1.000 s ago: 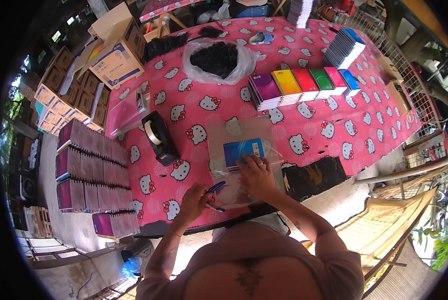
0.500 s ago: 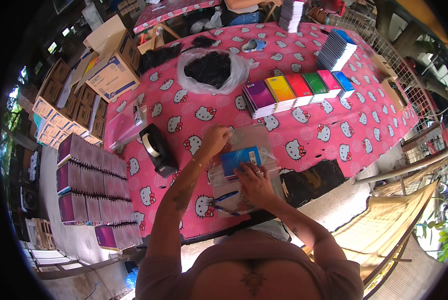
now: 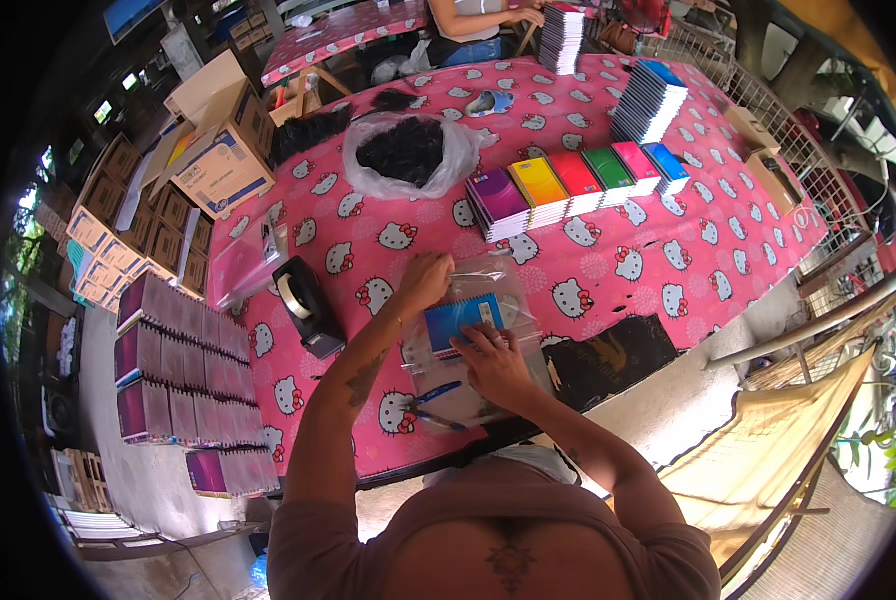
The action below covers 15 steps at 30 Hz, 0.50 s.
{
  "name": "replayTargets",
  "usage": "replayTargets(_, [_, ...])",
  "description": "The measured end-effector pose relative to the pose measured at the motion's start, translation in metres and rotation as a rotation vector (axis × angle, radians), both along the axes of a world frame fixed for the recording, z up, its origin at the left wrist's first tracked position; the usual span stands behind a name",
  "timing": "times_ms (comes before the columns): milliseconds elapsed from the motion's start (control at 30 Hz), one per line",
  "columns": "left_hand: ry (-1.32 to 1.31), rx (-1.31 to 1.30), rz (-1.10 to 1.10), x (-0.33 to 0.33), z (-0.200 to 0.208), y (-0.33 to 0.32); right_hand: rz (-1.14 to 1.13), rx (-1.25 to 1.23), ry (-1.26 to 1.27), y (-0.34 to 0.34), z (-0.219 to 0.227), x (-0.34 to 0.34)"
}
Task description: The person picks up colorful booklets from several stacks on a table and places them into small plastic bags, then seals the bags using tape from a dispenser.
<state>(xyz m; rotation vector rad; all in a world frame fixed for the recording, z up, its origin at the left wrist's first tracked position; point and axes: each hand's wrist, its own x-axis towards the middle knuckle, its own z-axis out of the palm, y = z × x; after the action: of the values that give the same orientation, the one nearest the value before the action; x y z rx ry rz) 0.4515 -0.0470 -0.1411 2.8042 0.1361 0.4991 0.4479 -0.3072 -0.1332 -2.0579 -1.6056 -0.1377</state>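
Observation:
A clear plastic bag (image 3: 508, 285) lies on the pink patterned tablecloth (image 3: 668, 250) in front of me. A blue spiral notebook (image 3: 458, 318) sits inside it. My left hand (image 3: 425, 281) pinches the bag's far left edge. My right hand (image 3: 493, 362) rests flat on the near part of the bag, fingertips on the notebook's edge. A blue pen (image 3: 436, 392) lies under the plastic just left of my right hand.
A black tape dispenser (image 3: 306, 305) stands to the left. Coloured notebooks in a row (image 3: 578, 180), a stack of blue ones (image 3: 648, 100) and a clear bag of black items (image 3: 408, 150) lie further back. Cardboard boxes (image 3: 213, 160) and purple stacks (image 3: 168, 370) are at the left. A person sits at the far side.
My left hand reached from the near table edge up to the bag's far edge. The notebook and my right hand stayed on the bag.

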Motion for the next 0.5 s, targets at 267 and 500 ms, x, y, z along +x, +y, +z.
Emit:
replayTargets(267, [0.283,-0.262,0.087,-0.023,0.049,-0.039,0.011,0.021,-0.025,0.001,-0.012,0.005])
replayTargets(500, [-0.108,0.037,0.132,-0.076,0.014,-0.108,-0.009,-0.027,-0.086,0.003,-0.025,-0.012])
